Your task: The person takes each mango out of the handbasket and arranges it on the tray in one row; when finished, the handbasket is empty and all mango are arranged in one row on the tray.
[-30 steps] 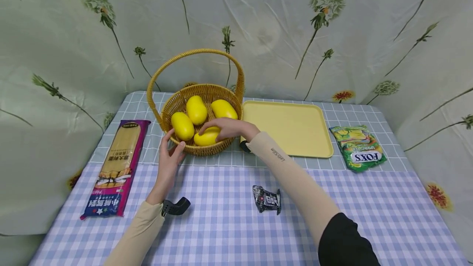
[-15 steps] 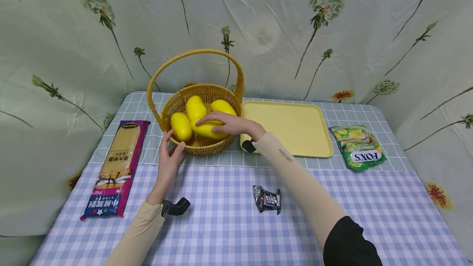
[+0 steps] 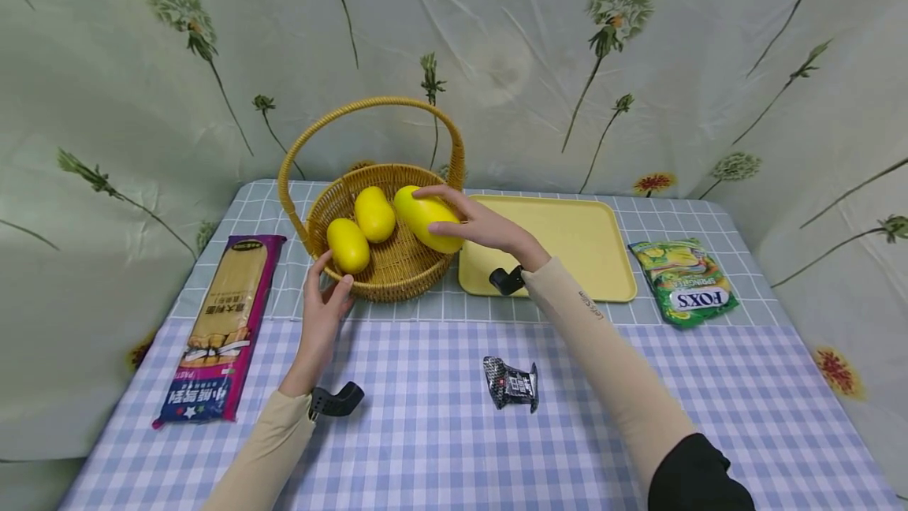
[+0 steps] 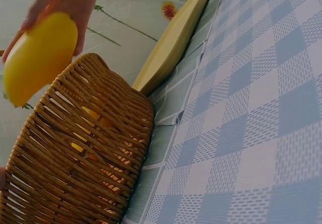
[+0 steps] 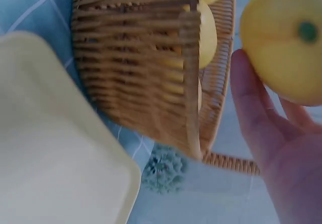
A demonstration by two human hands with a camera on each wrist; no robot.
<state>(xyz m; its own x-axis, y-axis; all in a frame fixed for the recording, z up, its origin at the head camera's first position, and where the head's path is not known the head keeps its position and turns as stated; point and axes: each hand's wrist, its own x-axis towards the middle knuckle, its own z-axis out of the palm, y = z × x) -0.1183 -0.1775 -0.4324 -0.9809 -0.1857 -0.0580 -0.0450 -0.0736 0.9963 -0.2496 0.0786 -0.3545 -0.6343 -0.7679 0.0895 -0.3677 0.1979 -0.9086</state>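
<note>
My right hand holds a yellow mango above the right side of a wicker basket. In the right wrist view the green stem end of this mango faces the camera, with fingers around its near side. Inside the basket, a left mango and a middle mango lie in plain sight. Whatever lies behind the held one is hidden in the head view. My left hand rests against the basket's front left rim, thumb and forefinger spread; in the left wrist view only a fingertip shows.
A yellow tray stands to the right of the basket. Further right lies a green FOX'S candy bag. A pasta packet lies at left, and a small black wrapped packet sits in front. The basket's tall handle arches above it.
My right hand has lifted the front mango from the basket floor and carried it up and to the right, over the right-hand side. My left hand has stayed at the rim.
</note>
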